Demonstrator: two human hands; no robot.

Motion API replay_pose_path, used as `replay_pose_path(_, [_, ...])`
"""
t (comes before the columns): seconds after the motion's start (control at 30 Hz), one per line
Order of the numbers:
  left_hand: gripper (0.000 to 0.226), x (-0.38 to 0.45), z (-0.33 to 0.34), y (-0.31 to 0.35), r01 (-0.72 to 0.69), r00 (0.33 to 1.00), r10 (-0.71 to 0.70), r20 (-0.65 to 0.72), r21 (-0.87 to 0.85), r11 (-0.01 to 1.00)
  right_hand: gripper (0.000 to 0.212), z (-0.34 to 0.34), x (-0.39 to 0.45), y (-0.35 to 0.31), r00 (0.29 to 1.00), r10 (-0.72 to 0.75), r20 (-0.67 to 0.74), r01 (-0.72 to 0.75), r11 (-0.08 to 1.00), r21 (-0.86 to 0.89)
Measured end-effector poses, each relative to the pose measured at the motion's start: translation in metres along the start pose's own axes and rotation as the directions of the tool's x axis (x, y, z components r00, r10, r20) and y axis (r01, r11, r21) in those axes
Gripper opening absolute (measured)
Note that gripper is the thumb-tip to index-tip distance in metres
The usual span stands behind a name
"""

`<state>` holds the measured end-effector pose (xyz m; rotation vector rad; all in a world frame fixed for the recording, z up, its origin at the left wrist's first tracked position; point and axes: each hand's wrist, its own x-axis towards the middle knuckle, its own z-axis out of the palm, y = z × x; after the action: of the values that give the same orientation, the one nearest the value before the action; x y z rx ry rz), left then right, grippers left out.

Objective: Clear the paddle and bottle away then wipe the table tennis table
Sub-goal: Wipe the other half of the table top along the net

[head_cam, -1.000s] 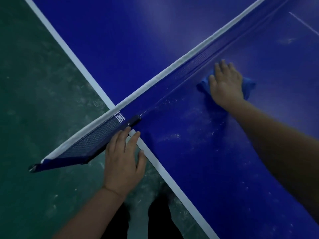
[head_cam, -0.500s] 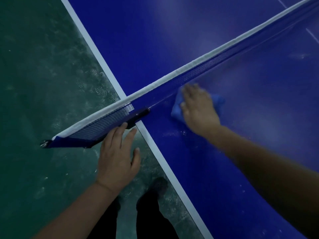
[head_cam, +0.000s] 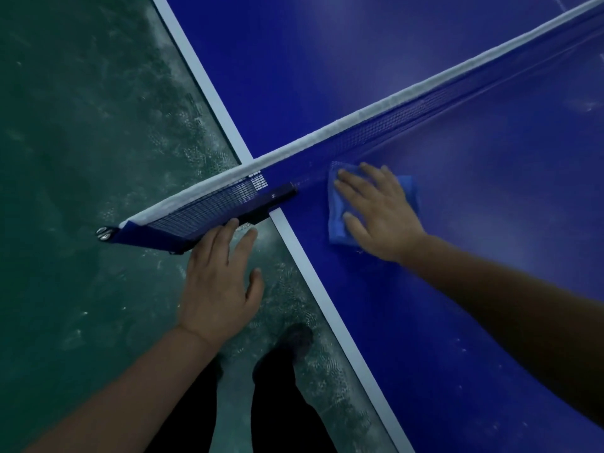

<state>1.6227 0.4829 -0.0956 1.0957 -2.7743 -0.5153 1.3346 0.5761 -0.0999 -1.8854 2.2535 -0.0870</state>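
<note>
R hand (head_cam: 380, 207), fingers flat, presses blue cloth (head_cam: 336, 220) on blue counter (head_cam: 457, 223) beside net (head_cam: 376, 125) to wipe. L hand (head_cam: 219, 289), fingers straight, steadies net bracket (head_cam: 261, 207). Paddle, bottle not in view.

Both hands, left (head_cam: 219, 289) and right (head_cam: 380, 207), lie flat, fingers (head_cam: 351, 183) straight.

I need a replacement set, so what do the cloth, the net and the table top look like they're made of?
The cloth under the right hand looks like soft folded microfibre or similar fabric, matte blue. The net seems to be dark woven mesh with a white fabric tape along its top. The table top looks like hard painted board, smooth and faintly glossy, with a white edge line.
</note>
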Motion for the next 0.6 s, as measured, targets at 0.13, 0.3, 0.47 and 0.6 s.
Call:
replay_pose_path(0.13, [0.058,0.001,0.002,-0.002,-0.003,1.0,0.003,0.002,0.007,1.0,0.067,-0.007,0.017,-0.003,0.963,0.26,-0.075,-0.253,0.963,0.094])
replay_pose_path(0.3, [0.057,0.003,0.002,-0.003,0.015,1.0,-0.014,0.019,-0.023,1.0,0.05,0.005,-0.001,-0.026,0.985,-0.158,-0.063,0.165,0.979,0.123])
replay_pose_path(0.47, [0.058,0.004,-0.002,-0.002,0.027,0.999,-0.024,0.04,-0.064,0.998,0.046,-0.011,0.03,-0.006,0.989,0.053,-0.139,-0.034,0.99,0.138])
replay_pose_path(0.6, [0.06,0.003,-0.005,-0.001,0.024,0.998,-0.021,0.057,-0.06,0.998,0.042,0.012,0.008,-0.026,0.978,-0.182,-0.099,0.195,0.969,0.153])
